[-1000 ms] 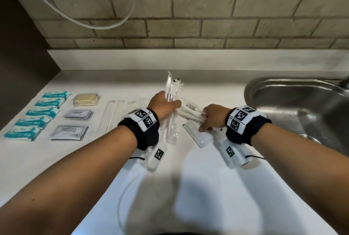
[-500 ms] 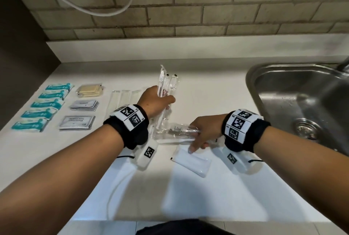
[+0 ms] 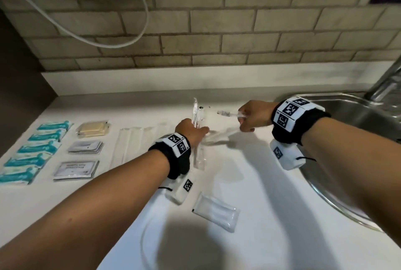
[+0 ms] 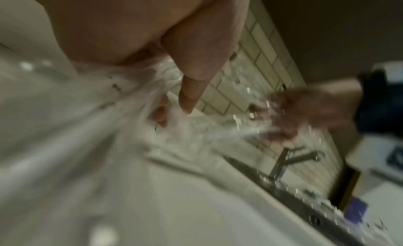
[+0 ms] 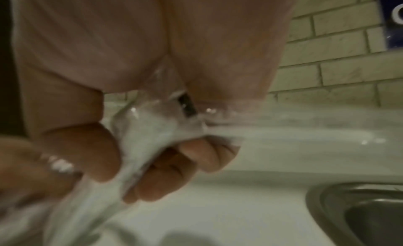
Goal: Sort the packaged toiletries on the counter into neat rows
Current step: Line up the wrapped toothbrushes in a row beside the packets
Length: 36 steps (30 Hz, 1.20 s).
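My left hand grips a bundle of clear-wrapped toothbrush packets held upright over the middle of the white counter. My right hand is raised beside it and holds another clear toothbrush packet; in the right wrist view its fingers curl round the crinkled plastic packet. A clear packet with a white item lies flat near the front. The left wrist view is blurred and shows my left fingers on clear plastic.
At the left lie a row of teal packets, a yellow packet stack, two stacks of grey sachets, and several clear long packets. A steel sink with a tap sits at the right. A tiled wall backs the counter.
My right hand rose off the counter toward the back right with a clear toothbrush packet, leaving the white packet on the counter. My left hand kept its bundle upright.
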Motion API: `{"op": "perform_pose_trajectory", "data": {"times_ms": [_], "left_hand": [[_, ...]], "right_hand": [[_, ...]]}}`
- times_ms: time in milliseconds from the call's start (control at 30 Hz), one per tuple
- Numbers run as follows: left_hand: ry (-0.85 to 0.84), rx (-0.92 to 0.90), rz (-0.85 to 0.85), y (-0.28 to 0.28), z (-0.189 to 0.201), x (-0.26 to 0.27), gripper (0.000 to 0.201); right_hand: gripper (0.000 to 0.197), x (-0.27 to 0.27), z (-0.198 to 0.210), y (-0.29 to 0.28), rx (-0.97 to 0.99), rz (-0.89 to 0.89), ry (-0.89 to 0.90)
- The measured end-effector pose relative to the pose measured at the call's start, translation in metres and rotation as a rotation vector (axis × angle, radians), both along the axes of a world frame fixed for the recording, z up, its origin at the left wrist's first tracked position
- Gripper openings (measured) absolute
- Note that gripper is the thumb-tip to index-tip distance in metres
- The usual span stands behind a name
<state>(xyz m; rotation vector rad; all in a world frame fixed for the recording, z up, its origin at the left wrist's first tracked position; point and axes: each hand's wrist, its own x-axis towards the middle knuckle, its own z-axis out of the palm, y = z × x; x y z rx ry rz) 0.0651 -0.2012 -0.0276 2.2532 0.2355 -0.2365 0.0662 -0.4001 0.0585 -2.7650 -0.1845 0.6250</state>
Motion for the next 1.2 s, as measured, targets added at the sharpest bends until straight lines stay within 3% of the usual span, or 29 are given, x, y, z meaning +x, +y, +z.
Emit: {"op": "perform_pose_trajectory", "data": {"times_ms": [267, 567, 700, 900, 1133, 1200], "left_hand": [[0.032, 0.183, -0.086, -0.017, -0.004, 0.009, 0.051], [0.130, 0.033, -0.012, 0.000, -0.014, 0.007, 0.038], [0.090, 0.086, -0.018, 0.001, -0.008, 0.002, 0.037], [-0.159, -0.185, 0.115, 0.001, 0.017, 0.006, 0.036], [-0.241, -0.401, 0.126, -0.008, 0.035, -0.001, 0.033], [-0.272, -0.433, 0.124, -0.004, 0.038, -0.004, 0.029]], "right_hand": [[0.012, 0.023, -0.009, 0.010, -0.014, -0.113, -0.164], [0.017, 0.034, -0.006, 0.011, 0.092, -0.239, -0.284], [0.020, 0.024, -0.012, 0.017, 0.156, -0.213, -0.278], [0.025, 0.014, -0.030, 0.030, 0.521, -0.297, -0.203], [0.015, -0.005, -0.028, 0.039, 0.746, -0.168, -0.032], [0.013, -0.007, -0.029, 0.039, 0.811, -0.215, 0.017]]}}
